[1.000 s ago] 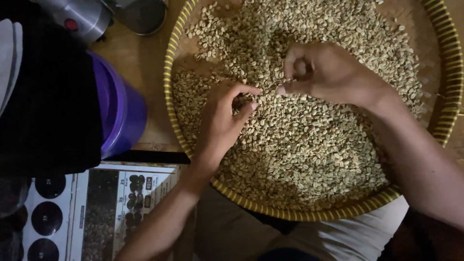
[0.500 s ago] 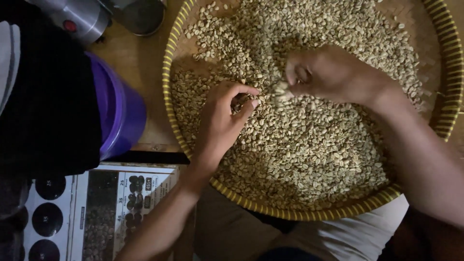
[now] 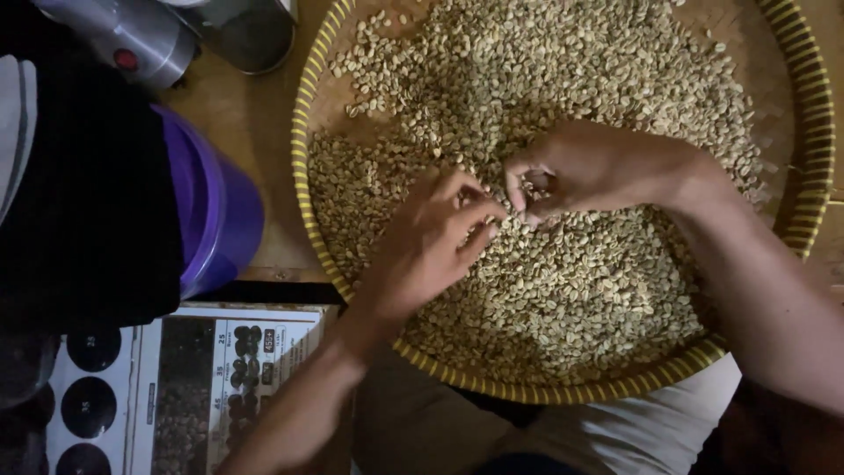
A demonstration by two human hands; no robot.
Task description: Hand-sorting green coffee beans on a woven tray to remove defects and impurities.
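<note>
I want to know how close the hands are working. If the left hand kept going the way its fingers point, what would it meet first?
Probably the right hand, just beyond the left hand.

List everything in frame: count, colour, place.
woven tray: one, round, tan with yellow-striped rim, centre and right
pale beans: a great many, beige-green, spread across the tray
purple container: one, left of the tray
metal cylinders: two, grey, top left, one with a red dot
printed chart: one, white with dark circles and photos, bottom left
dark cloth: one, black, far left
left hand: on the beans, fingertips pinched
right hand: on the beans, curled, a few beans in it
</note>
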